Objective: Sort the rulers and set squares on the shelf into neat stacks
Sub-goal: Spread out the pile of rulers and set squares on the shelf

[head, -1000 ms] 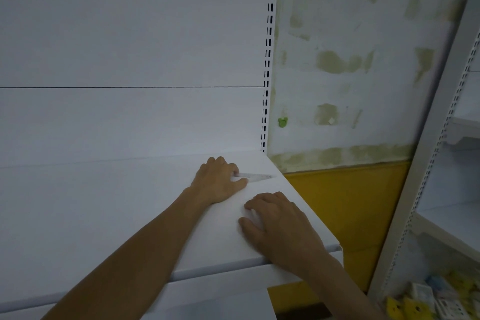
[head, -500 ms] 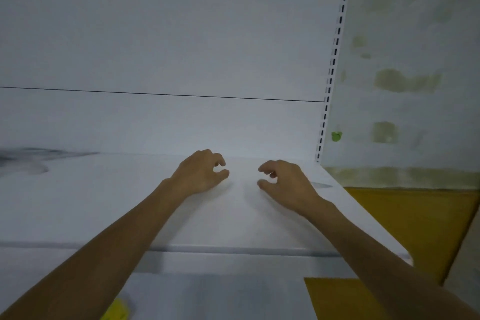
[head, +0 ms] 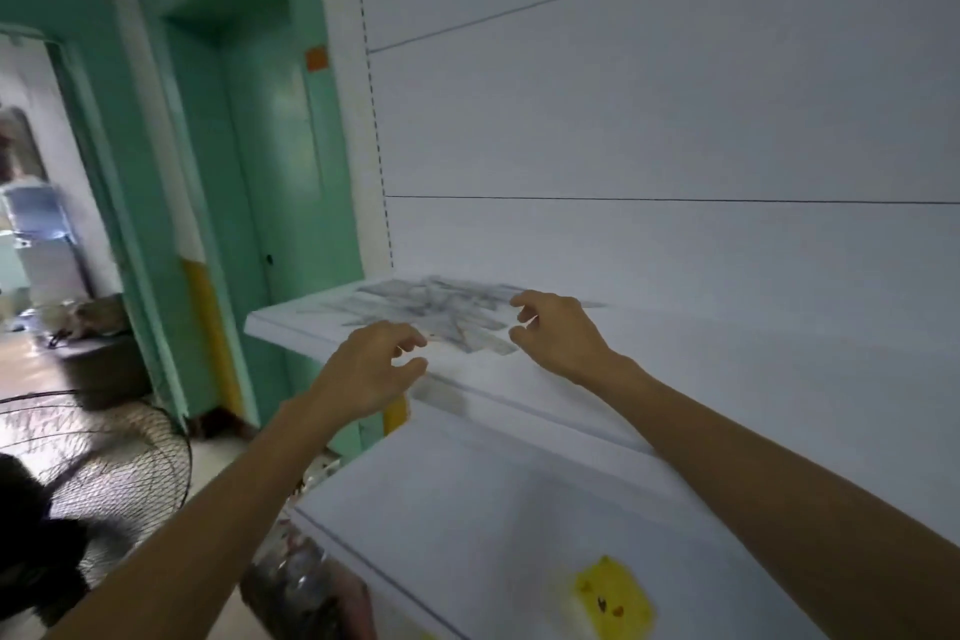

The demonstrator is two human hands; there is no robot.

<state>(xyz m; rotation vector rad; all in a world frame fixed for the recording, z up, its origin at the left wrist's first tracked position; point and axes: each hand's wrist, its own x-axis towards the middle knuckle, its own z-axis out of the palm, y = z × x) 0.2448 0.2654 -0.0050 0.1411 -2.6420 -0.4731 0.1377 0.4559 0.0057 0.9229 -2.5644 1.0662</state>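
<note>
White shelf (head: 727,343) holds a jumbled pile of clear rulers (head: 436,307).

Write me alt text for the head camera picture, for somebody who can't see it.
The left hand and the right hand, both empty with fingers loosely curled, reach toward a jumbled pile of clear rulers and set squares at the left end of a white shelf. A green door and a floor fan stand off to the left.
</note>
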